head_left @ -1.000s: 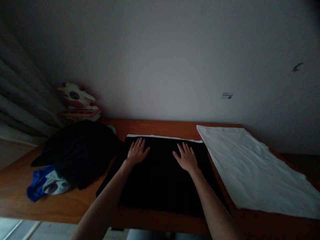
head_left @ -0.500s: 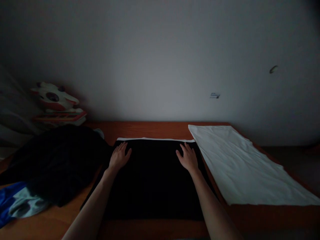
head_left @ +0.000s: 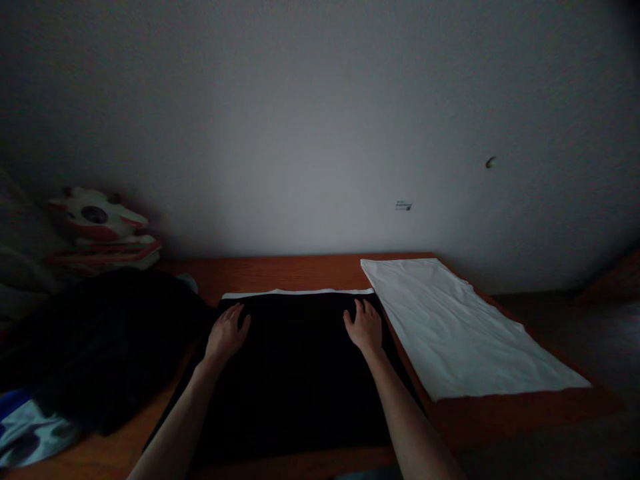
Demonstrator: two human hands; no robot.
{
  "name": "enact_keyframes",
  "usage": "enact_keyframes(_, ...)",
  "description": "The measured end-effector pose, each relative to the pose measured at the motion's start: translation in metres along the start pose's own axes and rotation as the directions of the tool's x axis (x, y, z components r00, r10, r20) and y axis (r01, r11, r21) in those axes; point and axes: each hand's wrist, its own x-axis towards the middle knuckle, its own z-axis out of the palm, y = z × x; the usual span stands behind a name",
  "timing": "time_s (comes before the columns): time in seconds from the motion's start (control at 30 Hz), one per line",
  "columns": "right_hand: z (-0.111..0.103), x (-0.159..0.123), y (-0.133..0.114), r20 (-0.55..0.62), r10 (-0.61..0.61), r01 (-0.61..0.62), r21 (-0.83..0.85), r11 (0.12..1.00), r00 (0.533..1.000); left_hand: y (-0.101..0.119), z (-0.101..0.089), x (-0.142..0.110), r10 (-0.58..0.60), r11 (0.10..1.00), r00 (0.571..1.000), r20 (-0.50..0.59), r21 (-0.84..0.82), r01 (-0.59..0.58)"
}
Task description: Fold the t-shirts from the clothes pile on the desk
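Note:
A black cloth [head_left: 295, 373] with a white strip [head_left: 300, 293] along its far edge lies spread out in front of me. My left hand [head_left: 227, 333] rests palm down near its far left corner, fingers stretched and thumb pointing inward. Near the far right corner, my right hand [head_left: 365, 323] lies on the same cloth with its fingers apart. Neither hand grips the fabric. My forearms cover parts of the cloth's left and right sides.
A white cloth [head_left: 455, 327] lies flat to the right on the wooden table [head_left: 260, 270]. At left are a heap of dark fabric [head_left: 120, 340] and a blue-and-white cloth [head_left: 35, 433]. A cow-shaped toy [head_left: 100, 217] stands at the back left, before the wall [head_left: 300, 133].
My view has turned slightly right, so the scene appears shifted left and down. Both hands stay flat on the black cloth, at most a little nearer to me.

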Motion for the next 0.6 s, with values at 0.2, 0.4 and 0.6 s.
enact_keyframes(0.2, -0.010, -0.013, -0.001, 0.014, 0.026, -0.026, 0.013, 1.000, 1.000, -0.003, 0.000, -0.010, -0.017, 1.000, 1.000, -0.002, -0.024, 0.017)
enact_keyframes(0.4, -0.026, 0.003, 0.006, 0.088, 0.071, -0.072, 0.002, 0.997, 0.994, -0.004, -0.010, 0.010, -0.091, 0.991, 0.994, 0.058, 0.105, 0.085)
enact_keyframes(0.6, -0.036, 0.026, 0.014, 0.183, 0.028, -0.037, 0.043, 0.998, 0.983, 0.004, -0.024, 0.045, -0.142, 0.977, 0.933, 0.330, 0.196, 0.080)
